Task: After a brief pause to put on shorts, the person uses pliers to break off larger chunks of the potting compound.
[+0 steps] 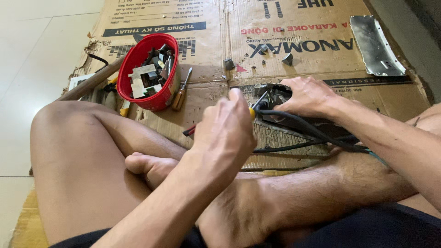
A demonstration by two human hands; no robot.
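1. Fingers of my left hand (225, 131) are curled tight round a tool with a yellow band (252, 112) and a red-and-black end (189, 131) poking out at eight o'clock; most of it is hidden in my fist, so I cannot tell what kind of tool it is.
2. My right hand (307, 95) lies palm-down with fingers bent over the top of a dark metal device (275, 94), pressing on it rather than lifting it.
3. That device sits on the cardboard sheet (202, 96) at about one o'clock from my left fist, just beyond my crossed shins.
4. Black cables (303, 124) run from it toward four o'clock, passing under my right wrist.
5. At ten o'clock from my left hand stands a red bowl (133, 59) full of metal scraps, with a wooden-handled screwdriver (181, 90) just beside it.
6. A wooden stick (92, 82) lies left of the bowl.
7. Two small grey metal pieces (287, 58) rest at twelve o'clock, and a bent shiny metal plate (375, 45) lies at two o'clock.
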